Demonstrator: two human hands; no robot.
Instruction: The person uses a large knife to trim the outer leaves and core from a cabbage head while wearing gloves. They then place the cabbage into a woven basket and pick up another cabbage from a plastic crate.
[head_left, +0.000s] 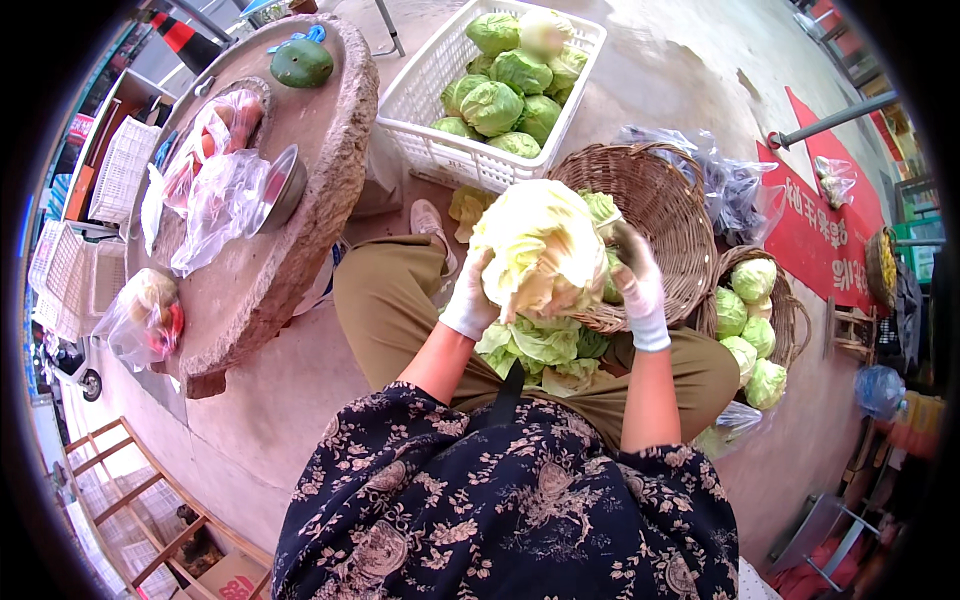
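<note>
A large pale cabbage (540,245) with ragged, yellowish leaves is held up over my lap. My left hand (474,300), in a white glove, grips it from the left side and underneath. Just off its right side, my gloved right hand (640,285) has thumb and fingers apart, somewhat blurred, with nothing visible in them. Loose green leaves (545,345) lie in a heap below the cabbage, between my knees. Behind my right hand stands a round wicker basket (665,190), with green cabbage (600,208) partly visible at its left side.
A white plastic crate (400,115) of cabbages stands ahead. To my right is a smaller wicker basket (790,300) of cabbages, with plastic bags (720,175) beyond it. At left, a round stone table (335,130) bears a dark green melon (301,64) and bagged produce (215,170).
</note>
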